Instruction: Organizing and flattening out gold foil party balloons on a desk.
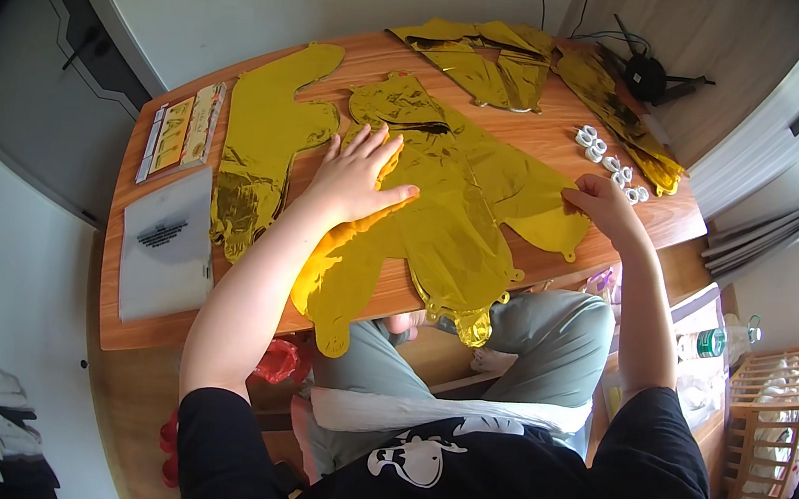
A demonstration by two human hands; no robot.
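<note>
A large gold foil balloon point(464, 182), uninflated, lies flat and wrinkled across the middle of the wooden table point(558, 154), with its lower ends hanging over the near edge above my lap. My left hand point(363, 179) rests on its left part, palm down, fingers spread. At its right edge, my right hand point(607, 208) pinches the foil between thumb and fingers. Another flat gold foil balloon point(276, 117) lies just left of my left hand, its lower end crumpled and shiny.
More gold foil point(504, 71) lies at the far edge, beside a folded gold strip point(615, 106). Small white rolls point(595, 146) sit at right, near a black router point(646, 78). Left are a printed package point(183, 130) and a pale sheet point(153, 283) bearing thin dark sticks point(162, 233).
</note>
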